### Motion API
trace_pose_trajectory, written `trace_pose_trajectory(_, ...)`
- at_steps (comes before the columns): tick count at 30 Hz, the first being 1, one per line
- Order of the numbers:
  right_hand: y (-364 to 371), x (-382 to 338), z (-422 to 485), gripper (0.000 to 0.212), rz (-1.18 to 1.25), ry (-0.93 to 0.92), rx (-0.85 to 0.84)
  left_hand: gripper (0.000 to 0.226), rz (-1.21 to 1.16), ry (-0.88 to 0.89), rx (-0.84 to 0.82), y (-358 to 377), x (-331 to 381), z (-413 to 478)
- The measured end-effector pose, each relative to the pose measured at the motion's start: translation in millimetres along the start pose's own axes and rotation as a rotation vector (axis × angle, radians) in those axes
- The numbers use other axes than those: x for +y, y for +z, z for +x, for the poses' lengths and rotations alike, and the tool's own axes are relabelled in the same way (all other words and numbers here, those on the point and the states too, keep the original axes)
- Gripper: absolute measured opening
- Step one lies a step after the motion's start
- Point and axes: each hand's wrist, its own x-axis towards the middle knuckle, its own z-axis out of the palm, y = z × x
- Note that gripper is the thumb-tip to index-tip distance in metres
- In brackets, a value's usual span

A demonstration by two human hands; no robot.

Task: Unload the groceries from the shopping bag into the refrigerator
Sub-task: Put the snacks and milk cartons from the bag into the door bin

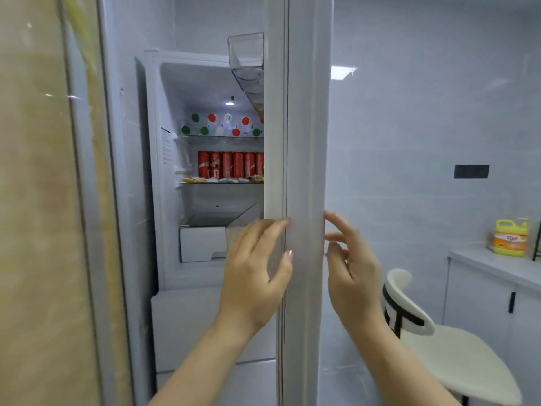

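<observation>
The refrigerator (pixel 164 200) stands open, and its white door (pixel 304 142) is seen edge-on in the middle of the view. My left hand (pixel 254 276) rests on the inner side of the door edge, fingers fairly straight and thumb against the seal. My right hand (pixel 354 276) is at the outer side of the same edge with relaxed fingers, holding nothing. Inside, bottles with red and green caps (pixel 222 124) fill the top shelf. A row of red cans (pixel 231 165) stands on the shelf below, with small packets (pixel 222 180) in front. No shopping bag is in view.
A clear door bin (pixel 248 63) hangs high on the inner door. A white drawer (pixel 202 244) sits low in the fridge. A white chair (pixel 453 356) stands at the right, beside a counter (pixel 497 265) with a yellow detergent jug (pixel 509 237). A yellowish panel (pixel 44 200) fills the left.
</observation>
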Motion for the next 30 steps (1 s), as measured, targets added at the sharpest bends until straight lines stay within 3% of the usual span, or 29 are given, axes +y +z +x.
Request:
trace_pose_trajectory(3, 22.5, -9.8, -4.2, 0.049, 0.002, 0.018, -0.106, 0.054, -0.051, -0.093, -0.057, -11.2, -6.1, -4.4)
trace_pose_trajectory(7, 52.4, -15.1, -6.6, 0.054, -0.083, 0.064, -0.298, 0.068, 0.002, -0.165, -0.006, -23.5, -27.4, -9.8)
trace_pose_trajectory(12, 89.0, -13.8, -6.2, 0.056, -0.334, 0.058, -0.529, 0.059, -0.023, -0.281, 0.082, -42.3, -60.6, -11.9)
trace_pose_trajectory(17, 129.2, -5.2, -3.0, 0.064, -0.369, 0.015, -0.663, 0.048, 0.094, -0.373, 0.155, -61.0, -96.0, -13.2)
trace_pose_trajectory(26, 211.9, 45.2, 3.9, 0.060, -0.393, -0.232, -0.652, 0.048, 0.154, -0.480, 0.296, -73.1, -175.3, 2.3)
trace_pose_trajectory(30, 246.5, 68.7, 15.1, 0.067, -0.444, -0.361, -0.615, 0.044, 0.109, -0.536, 0.404, -68.2, -218.4, 9.5)
